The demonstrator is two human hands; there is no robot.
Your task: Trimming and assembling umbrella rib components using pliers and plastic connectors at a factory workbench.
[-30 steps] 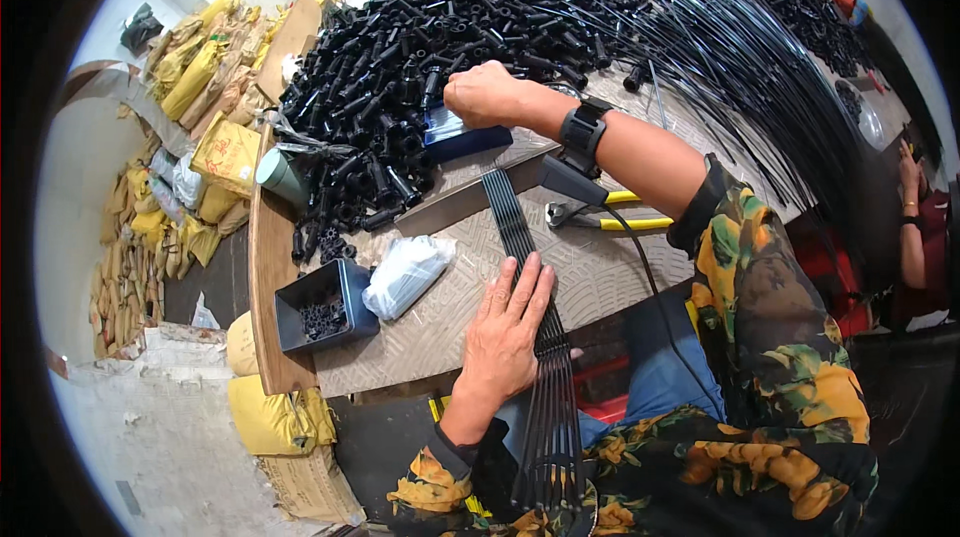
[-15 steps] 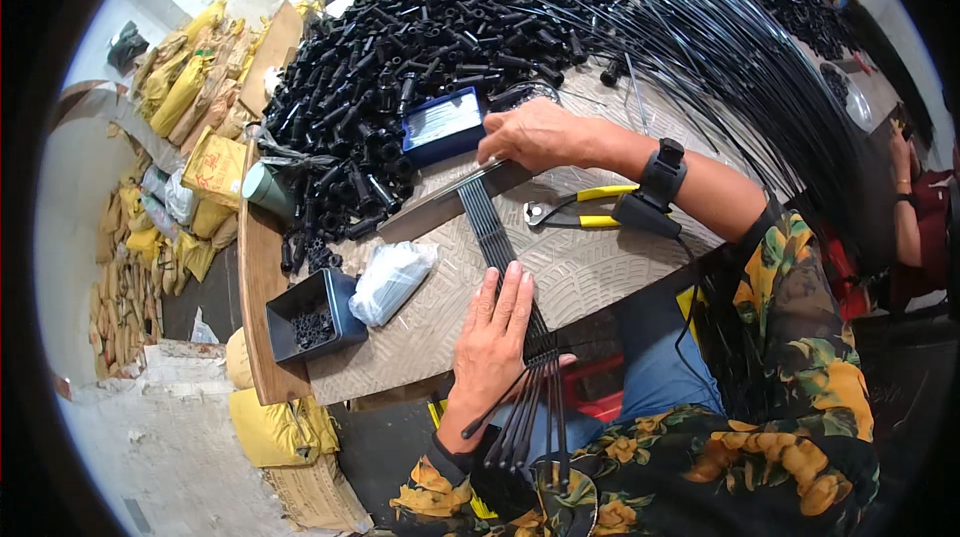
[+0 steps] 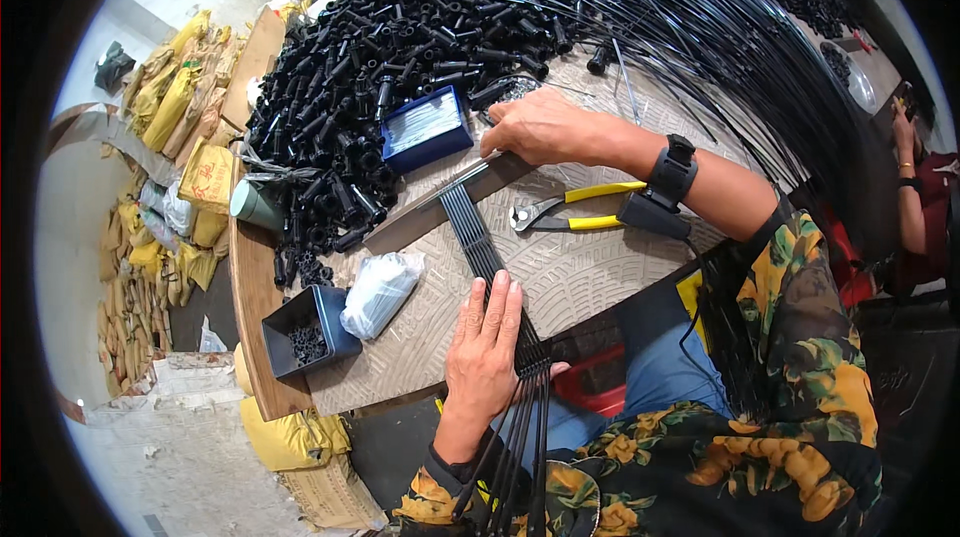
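Note:
My left hand (image 3: pixel 482 342) lies flat, fingers stretched, over a row of thin black rods (image 3: pixel 476 239). The rods sit side by side, their far ends at a long metal bar (image 3: pixel 420 220); their near ends hang fanned out past the table edge, beside my left wrist. My right hand (image 3: pixel 540 127) is bent down at the right end of the bar, fingertips drawn together. Whatever they pinch is hidden. Close to it are a blue box of thin pale sticks (image 3: pixel 432 149) and a small heap of clear bits (image 3: pixel 518 87). Yellow-handled end cutters (image 3: pixel 575 209) rest under my right forearm.
A big heap of black tubular parts (image 3: pixel 400 47) covers the back left. Long black rods (image 3: pixel 730 57) spread over the back right. At the left edge stand a dark bin of small black pieces (image 3: pixel 335 322), a plastic bag (image 3: pixel 382 294) and a cup (image 3: pixel 255 202). Another person's arm (image 3: pixel 910 177) is far right.
The whole view has shifted a little, so the table's things appear slightly further left. Both hands keep nearly the same places on the rods and at the bar.

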